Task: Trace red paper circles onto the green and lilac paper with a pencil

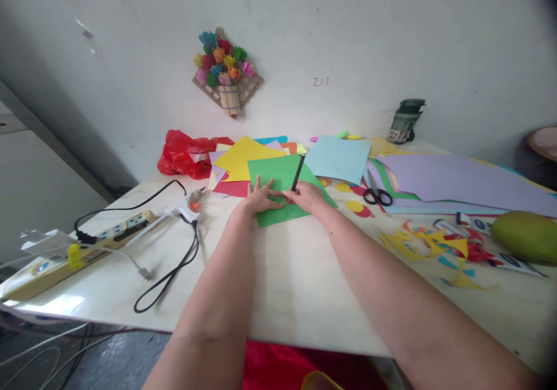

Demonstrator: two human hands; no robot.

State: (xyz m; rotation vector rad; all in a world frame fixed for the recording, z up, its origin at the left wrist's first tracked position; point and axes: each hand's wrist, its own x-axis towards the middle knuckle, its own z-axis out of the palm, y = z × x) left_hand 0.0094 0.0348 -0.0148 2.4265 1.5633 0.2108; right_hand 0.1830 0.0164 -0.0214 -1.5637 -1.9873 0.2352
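A green sheet of paper [278,172] lies on the pale table [300,285] in front of me. My left hand [261,197] rests flat on its lower left part with the fingers spread. My right hand [308,197] is closed around a dark pen [298,173], which stands nearly upright over the sheet. A small red piece [290,200] shows between the fingertips of both hands. The pen's tip is hidden.
Yellow paper [248,156] and a red bag [187,153] lie behind left, light blue paper [338,159] behind right. Scissors [378,196], purple paper [456,181], scraps and a green fruit [528,237] are right. A glue gun [185,210] and power strip [96,245] are left.
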